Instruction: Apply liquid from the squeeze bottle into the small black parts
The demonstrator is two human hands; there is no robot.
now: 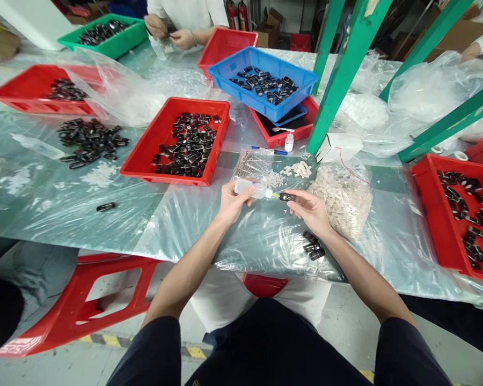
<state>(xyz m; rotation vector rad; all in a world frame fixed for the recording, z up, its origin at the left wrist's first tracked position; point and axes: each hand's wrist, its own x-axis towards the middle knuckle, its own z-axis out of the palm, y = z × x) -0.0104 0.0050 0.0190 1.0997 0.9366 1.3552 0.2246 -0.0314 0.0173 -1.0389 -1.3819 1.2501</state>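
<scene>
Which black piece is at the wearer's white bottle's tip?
The glossy black oblong piece pinched in the right hand; nearby ones lie on the plastic-covered table.

No legible text. Small white-capped bottle (288,142) beyond the grip, slightly right: label marks too small. Fire extinguishers (243,16) far beyond grip: labels unreadable. Dark shirt (273,348) below grip: small yellowish mark, unreadable.

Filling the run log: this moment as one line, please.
left grip: squeeze bottle, nozzle toward black part | right grip: black part | nearby: bag of pale pieces, loose black parts
</scene>
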